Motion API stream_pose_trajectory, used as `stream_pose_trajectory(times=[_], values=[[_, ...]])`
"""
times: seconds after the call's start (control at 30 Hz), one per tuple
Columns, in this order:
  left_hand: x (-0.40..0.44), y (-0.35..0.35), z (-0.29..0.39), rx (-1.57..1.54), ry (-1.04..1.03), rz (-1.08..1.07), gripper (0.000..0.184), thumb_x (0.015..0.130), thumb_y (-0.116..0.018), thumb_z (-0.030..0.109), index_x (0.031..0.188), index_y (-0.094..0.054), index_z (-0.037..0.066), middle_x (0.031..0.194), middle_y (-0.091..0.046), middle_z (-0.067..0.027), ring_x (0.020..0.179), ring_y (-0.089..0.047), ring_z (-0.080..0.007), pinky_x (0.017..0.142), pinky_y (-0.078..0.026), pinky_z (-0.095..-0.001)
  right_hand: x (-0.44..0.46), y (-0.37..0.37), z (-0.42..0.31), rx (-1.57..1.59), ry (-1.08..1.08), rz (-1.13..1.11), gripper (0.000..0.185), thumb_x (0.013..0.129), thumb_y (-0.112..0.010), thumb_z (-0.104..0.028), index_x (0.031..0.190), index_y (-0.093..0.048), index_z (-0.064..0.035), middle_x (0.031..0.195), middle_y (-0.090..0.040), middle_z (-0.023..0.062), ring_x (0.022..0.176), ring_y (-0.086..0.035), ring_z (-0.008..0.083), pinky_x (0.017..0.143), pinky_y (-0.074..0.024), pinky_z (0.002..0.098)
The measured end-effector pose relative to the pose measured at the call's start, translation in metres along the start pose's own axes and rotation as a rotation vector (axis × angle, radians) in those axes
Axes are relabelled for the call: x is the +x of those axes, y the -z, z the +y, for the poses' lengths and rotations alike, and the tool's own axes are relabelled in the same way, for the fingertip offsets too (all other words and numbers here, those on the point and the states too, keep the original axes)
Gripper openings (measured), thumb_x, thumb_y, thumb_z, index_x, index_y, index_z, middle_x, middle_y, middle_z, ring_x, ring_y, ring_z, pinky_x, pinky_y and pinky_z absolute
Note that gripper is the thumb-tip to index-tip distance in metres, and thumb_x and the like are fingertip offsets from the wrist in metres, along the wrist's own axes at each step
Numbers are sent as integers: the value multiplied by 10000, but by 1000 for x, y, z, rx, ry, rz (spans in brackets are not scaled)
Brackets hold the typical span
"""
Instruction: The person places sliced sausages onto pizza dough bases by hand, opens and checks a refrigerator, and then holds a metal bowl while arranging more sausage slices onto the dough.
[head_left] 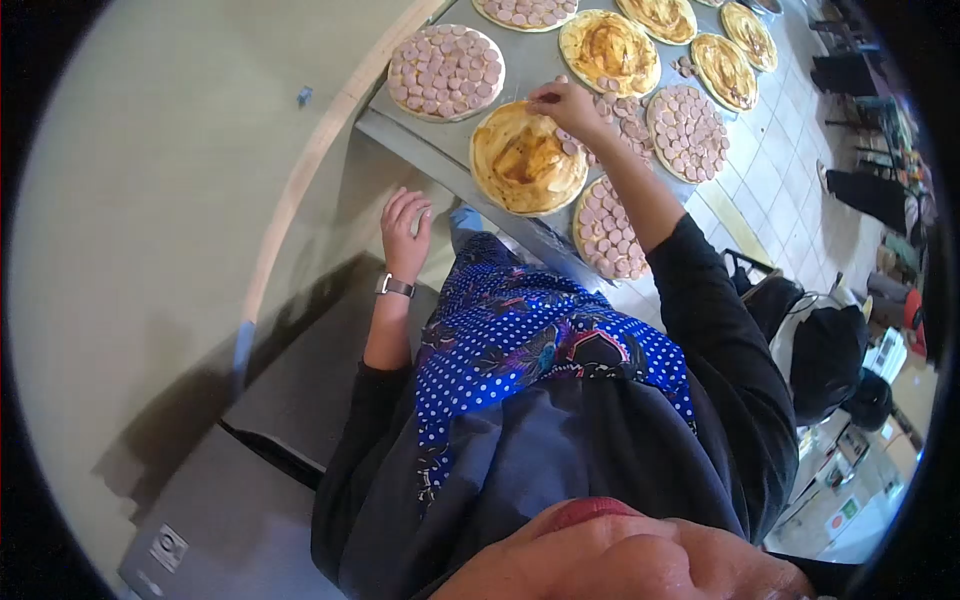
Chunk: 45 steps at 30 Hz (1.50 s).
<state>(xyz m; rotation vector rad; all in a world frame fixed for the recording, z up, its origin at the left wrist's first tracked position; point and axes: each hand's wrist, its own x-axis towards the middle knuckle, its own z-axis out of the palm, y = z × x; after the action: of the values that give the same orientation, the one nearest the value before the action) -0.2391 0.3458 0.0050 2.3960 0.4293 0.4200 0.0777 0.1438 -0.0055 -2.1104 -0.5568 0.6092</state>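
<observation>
My right hand point(565, 108) reaches over the far edge of a sauce-spread pizza base point(528, 160), its fingers pinched on what looks like a small sausage slice, mostly hidden. A few slices lie at that base's right edge, beside a loose pile of sausage slices point(628, 125). My left hand point(405, 225), with a watch on the wrist, hangs off the table's near side, fingers loosely bent, apart and holding nothing. Slices cover one pizza point(445, 72) at the left, another pizza point(688, 133) at the right and a third pizza point(610, 230) at the near edge.
More sauced bases, including one pizza base point(610, 52), stand farther back on the metal table point(400, 125). A grey box-like unit point(290, 400) is at my left. Chairs, bags and a person point(870, 195) are off to the right on the tiled floor point(775, 190).
</observation>
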Motion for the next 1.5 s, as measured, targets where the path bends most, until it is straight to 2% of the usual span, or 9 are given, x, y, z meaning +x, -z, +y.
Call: stream_pose_trajectory(times=[0.17, 0.37, 0.47, 0.57, 0.7, 0.9, 1.0, 1.17, 1.5], values=[[69, 11, -11, -37, -135, -103, 124, 832, -670, 87, 953, -695, 99, 1152, -655, -60, 1258, -510, -310, 1073, -384, -455, 17, -17, 0, -218, -7, 12, 240, 783, -747, -187, 972, -736, -38, 929, -734, 145, 832, -700, 250, 786, -540, 357], [148, 11, -10, 24, -418, -202, 131, 851, -665, 84, 970, -715, 103, 1206, -632, -65, 1282, -487, -315, 1095, -365, -455, 1, -7, 2, 22, -216, 216, 164, 784, -743, -164, 894, -726, -44, 888, -727, 126, 816, -696, 252, 764, -539, 360], [179, -11, 6, -15, -602, -296, 183, 851, -659, 92, 1020, -722, 117, 1285, -587, -71, 1330, -432, -303, 1114, -333, -469, -6, -12, 0, -27, -338, 245, 148, 786, -750, -163, 879, -723, -52, 878, -723, 115, 817, -697, 243, 752, -535, 370], [196, -39, 20, -16, -718, -373, 197, 851, -662, 115, 1038, -720, 123, 1335, -556, -73, 1359, -398, -295, 1127, -312, -471, -12, -19, 3, -269, -267, 350, 158, 783, -752, -160, 893, -720, -51, 879, -719, 116, 818, -692, 249, 742, -529, 382], [211, -78, 30, 155, -863, -451, 326, 904, -620, 234, 1223, -658, 176, 1479, -436, -77, 1440, -279, -288, 1184, -212, -511, -28, -6, -4, -100, -313, 437, 168, 761, -755, -162, 884, -723, -52, 857, -697, 131, 816, -679, 285, 738, -522, 398], [219, -107, 35, 240, -834, -647, 482, 956, -547, 381, 1422, -499, 267, 1599, -254, -65, 1491, -165, -290, 1186, -84, -605, -78, -9, 2, -265, -339, 463, 147, 784, -745, -174, 894, -732, -78, 867, -673, 126, 818, -670, 302, 723, -521, 398], [223, -115, 38, 308, -919, -646, 494, 965, -528, 411, 1441, -476, 290, 1605, -237, -63, 1492, -157, -291, 1176, -74, -629, -86, -18, 1, -278, -396, 566, 145, 794, -738, -182, 902, -731, -86, 916, -658, 114, 836, -661, 314, 718, -517, 410], [224, -119, 36, 273, -911, -649, 500, 966, -517, 439, 1438, -481, 278, 1595, -257, -68, 1491, -157, -294, 1173, -76, -635, -79, -28, -3, -402, -209, 631, 107, 812, -711, -172, 885, -725, -95, 911, -625, 109, 821, -639, 329, 710, -509, 426], [226, -117, 46, 267, -903, -681, 455, 959, -534, 430, 1366, -563, 229, 1573, -301, -70, 1476, -199, -287, 1158, -62, -672, -57, -26, -6, -390, -277, 531, 131, 806, -717, -212, 912, -716, -134, 969, -626, 64, 894, -651, 288, 724, -518, 415]])
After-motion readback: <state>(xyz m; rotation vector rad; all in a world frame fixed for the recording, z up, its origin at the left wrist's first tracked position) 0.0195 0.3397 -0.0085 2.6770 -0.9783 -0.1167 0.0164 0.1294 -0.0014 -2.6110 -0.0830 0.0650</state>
